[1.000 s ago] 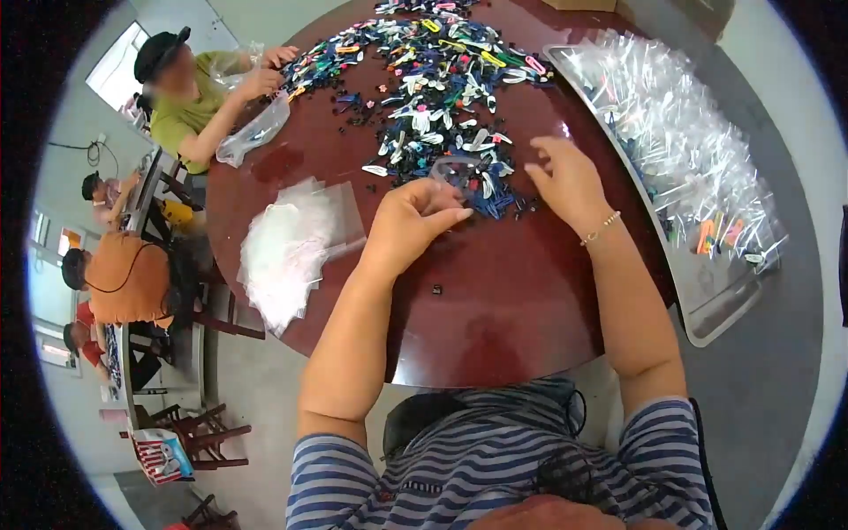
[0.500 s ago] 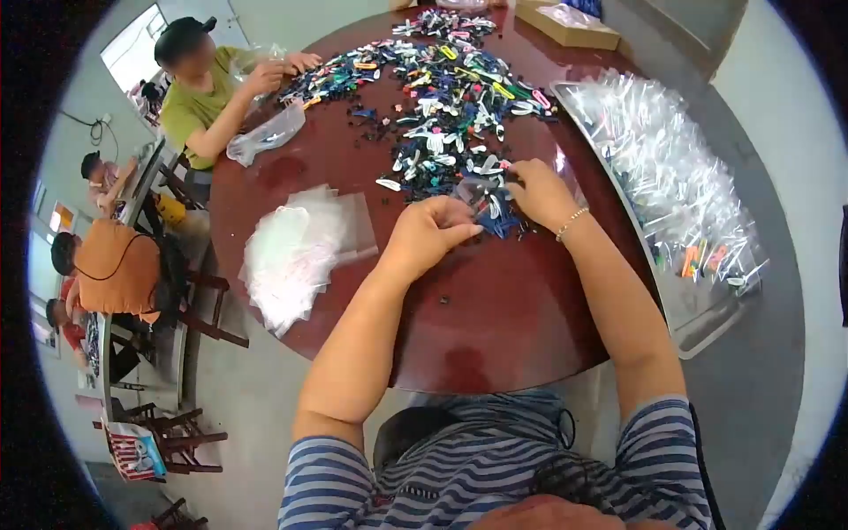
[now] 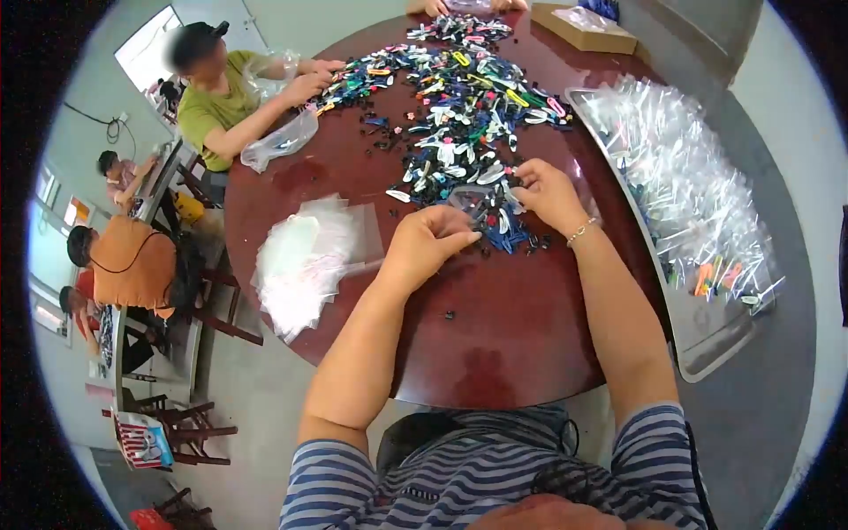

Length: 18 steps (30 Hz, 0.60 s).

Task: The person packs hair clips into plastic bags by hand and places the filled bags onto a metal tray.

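A heap of small snap hair clips (image 3: 455, 150), mostly white, dark blue and black, spreads over the round table. At its near edge my left hand (image 3: 433, 243) is closed, thumb and fingers pinching a clear plastic bag (image 3: 473, 196) that lies among the clips. My right hand (image 3: 549, 199), with a bracelet at the wrist, is at the right edge of the heap. Its fingers are bent together over the clips; whatever they hold is too small to make out. Blue clips (image 3: 505, 238) lie between my hands.
Flat empty clear bags (image 3: 309, 265) are stacked on the table (image 3: 495, 344) at left. A metal tray (image 3: 698, 367) of filled bags (image 3: 689, 177) stands at right. A cardboard box (image 3: 583, 35) is at the back. Across the table, a person in green (image 3: 216, 110) handles clips.
The view has shifted slightly, so the table sits lower and further right. My hands stay at the heap's near edge, with the right fingers drawn in closer. The person in green has reached further into the clips.
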Available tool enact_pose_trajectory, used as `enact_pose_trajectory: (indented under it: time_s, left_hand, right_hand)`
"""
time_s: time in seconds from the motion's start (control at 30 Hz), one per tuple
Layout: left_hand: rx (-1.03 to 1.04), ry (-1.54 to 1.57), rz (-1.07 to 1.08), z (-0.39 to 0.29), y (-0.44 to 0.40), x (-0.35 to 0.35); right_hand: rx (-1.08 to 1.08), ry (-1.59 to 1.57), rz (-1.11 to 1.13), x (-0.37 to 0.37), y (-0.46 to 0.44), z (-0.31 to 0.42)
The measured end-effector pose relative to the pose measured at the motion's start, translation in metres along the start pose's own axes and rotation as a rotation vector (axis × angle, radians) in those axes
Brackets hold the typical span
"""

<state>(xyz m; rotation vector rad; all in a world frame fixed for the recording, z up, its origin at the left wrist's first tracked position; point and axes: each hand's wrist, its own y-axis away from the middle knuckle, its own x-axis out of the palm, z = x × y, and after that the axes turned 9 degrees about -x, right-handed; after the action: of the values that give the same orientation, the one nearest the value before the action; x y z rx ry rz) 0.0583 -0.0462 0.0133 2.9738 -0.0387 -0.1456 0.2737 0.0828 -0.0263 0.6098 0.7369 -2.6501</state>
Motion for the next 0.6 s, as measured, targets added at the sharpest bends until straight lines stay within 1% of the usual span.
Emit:
enact_pose_trajectory:
  time_s: [0.07,0.27,0.33,0.4,0.47,0.5,0.53,0.6]
  left_hand:
    - [-0.004,0.005,-0.021,0.006,-0.004,-0.001]
    - [-0.035,0.02,-0.064,-0.001,0.001,-0.001]
    - [-0.046,0.021,-0.072,0.002,0.0,-0.001]
    - [-0.002,0.032,-0.054,0.009,-0.003,-0.003]
    - [-0.003,0.045,-0.043,0.007,-0.003,-0.003]
    - [-0.006,0.06,-0.025,0.007,-0.003,-0.003]
    - [-0.006,0.062,-0.029,0.005,-0.002,-0.003]
    - [0.005,0.024,-0.025,0.003,0.0,-0.002]
  right_hand:
    - [0.032,-0.072,0.012,0.002,0.001,0.005]
    - [-0.027,-0.001,0.008,0.006,0.004,0.014]
    - [-0.069,-0.012,-0.063,0.006,0.004,0.019]
    - [-0.087,-0.015,-0.07,0.008,0.004,0.029]
    - [-0.159,-0.135,-0.212,0.012,0.005,0.056]
    - [-0.193,-0.221,-0.239,0.012,0.006,0.071]
    - [-0.193,-0.222,-0.235,0.014,0.007,0.082]
    - [-0.379,-0.29,-0.249,0.016,0.012,0.101]
